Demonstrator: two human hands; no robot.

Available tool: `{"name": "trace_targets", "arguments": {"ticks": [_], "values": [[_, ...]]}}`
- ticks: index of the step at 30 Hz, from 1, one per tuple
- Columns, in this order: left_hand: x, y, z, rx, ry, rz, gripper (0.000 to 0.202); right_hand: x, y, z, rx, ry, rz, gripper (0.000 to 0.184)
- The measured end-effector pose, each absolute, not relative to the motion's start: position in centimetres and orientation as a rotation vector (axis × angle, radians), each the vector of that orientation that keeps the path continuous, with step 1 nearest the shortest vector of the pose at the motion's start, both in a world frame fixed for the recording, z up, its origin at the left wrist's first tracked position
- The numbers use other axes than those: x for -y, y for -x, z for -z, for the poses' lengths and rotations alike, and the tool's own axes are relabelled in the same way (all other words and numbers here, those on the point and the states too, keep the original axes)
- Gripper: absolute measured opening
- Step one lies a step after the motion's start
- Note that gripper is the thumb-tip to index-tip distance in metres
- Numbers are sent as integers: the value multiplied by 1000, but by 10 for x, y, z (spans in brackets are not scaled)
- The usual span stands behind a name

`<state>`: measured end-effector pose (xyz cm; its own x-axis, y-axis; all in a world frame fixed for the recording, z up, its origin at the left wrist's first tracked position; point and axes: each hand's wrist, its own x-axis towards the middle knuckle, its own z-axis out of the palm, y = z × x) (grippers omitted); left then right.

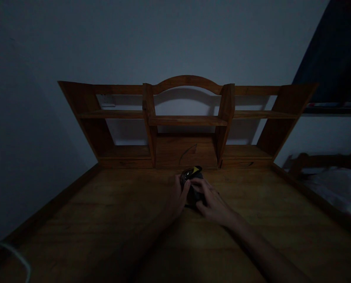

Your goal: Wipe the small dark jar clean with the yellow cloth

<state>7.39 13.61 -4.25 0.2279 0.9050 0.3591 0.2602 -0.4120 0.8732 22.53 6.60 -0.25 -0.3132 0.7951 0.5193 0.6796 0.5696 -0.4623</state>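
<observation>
Fingers [199, 182] partly cover a dark, yellow-marked object [196, 175], its shape unclear.

The tabletop [128, 220] was brown wood with darker streaks. Wooden rims [308, 192] ran along its left and right sides. A wooden shelf [187, 120] stood at the back. A dark thing [198, 175] with some yellow was near the middle, but whether it touched the wood was hard to see.

Left hand [179, 196]: bare, slender fingers, as far as I can see
Right hand [213, 203]: bare, narrow
Right forearm [253, 237]: bare, slim
Left forearm [154, 230]: dim on my feed
</observation>
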Motion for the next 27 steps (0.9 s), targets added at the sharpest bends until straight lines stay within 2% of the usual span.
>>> {"name": "trace_targets", "arguments": {"ticks": [4,7,9,14,22,24,27], "values": [[-140,-76,44,-1132,-1816,-1187,37,-68,-225,-1,2191,1222,56,60],[-140,-76,42,-1124,-1832,-1195,36,-68,-221,0,2246,1256,286,69],[-139,-75,40,-1116,-1849,-1194,37,-68,-218,1,2233,1265,308,78],[-140,-70,38,-1084,-1897,-1133,37,-66,-218,11,2144,1242,42,89],[-140,-69,38,-1102,-1874,-1098,40,-72,-226,16,1965,1077,-587,78],[-141,-71,41,-1154,-1850,-1113,42,-71,-227,12,1984,1105,-572,72],[-145,-74,47,-1244,-1820,-1147,43,-68,-225,5,2096,1207,-328,64]]}}
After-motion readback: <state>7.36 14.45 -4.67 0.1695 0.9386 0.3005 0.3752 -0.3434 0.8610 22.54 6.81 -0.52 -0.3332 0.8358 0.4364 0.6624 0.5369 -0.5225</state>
